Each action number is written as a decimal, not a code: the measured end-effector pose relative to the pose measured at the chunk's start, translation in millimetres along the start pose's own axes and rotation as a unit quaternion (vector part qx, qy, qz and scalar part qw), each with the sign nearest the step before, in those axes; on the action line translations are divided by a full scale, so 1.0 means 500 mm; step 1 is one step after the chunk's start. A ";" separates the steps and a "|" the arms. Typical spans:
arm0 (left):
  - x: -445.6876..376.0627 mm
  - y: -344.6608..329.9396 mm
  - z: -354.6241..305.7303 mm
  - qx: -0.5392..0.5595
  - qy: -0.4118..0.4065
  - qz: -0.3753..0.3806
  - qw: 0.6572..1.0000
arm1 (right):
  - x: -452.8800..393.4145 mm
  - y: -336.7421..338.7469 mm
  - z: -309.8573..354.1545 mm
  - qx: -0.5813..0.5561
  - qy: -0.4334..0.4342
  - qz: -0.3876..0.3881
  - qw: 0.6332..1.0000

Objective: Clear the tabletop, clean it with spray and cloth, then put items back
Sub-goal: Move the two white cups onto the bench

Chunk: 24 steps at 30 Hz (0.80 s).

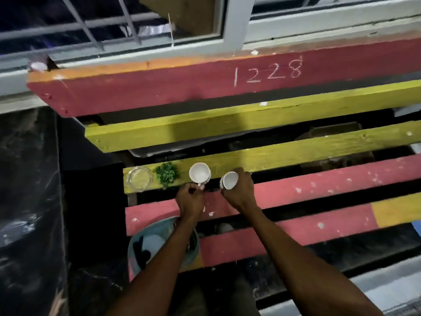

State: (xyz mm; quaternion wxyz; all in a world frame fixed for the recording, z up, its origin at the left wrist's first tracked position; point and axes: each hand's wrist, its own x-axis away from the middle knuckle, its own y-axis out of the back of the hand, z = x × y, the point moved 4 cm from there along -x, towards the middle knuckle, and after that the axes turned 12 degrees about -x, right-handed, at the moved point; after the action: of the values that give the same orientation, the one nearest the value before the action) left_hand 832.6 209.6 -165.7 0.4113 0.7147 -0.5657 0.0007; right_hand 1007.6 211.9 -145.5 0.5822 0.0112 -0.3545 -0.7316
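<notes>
**Two cups, two hands, at the table's left end**

Now both hands are on the crockery. The left hand (190, 199) pinches the handle of the left cup (199, 175), which stands upright on the yellow slat (296, 153) near the left end of the slatted table (307, 188). The right hand (239, 190) curls round the right cup (229, 180), tipped toward the camera at the slat's near edge; whether it is lifted or resting, I cannot tell.

Further left on that slat, well within the left hand's reach, sit a small green plant (167, 174) and, at the very end, a glass ashtray (139, 179).

Key relation: each cup lies directly ahead of its own hand, mouths up, handles pointing back toward the person. A blue tub (157, 229) sits below the near left corner, under the left forearm, so it looks like the likely drop point if these are being cleared, a short pull back and down.
</notes>
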 end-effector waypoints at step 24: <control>-0.199 -0.156 0.084 -0.060 0.022 -0.054 0.996 | -0.294 -0.150 -0.115 0.116 0.031 0.048 0.992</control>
State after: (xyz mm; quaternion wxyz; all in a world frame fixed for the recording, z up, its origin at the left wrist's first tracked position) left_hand 840.2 267.0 -285.7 0.4653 0.7179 -0.5163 -0.0402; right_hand 1016.3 314.6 -286.9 0.6217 0.0839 -0.4188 -0.6566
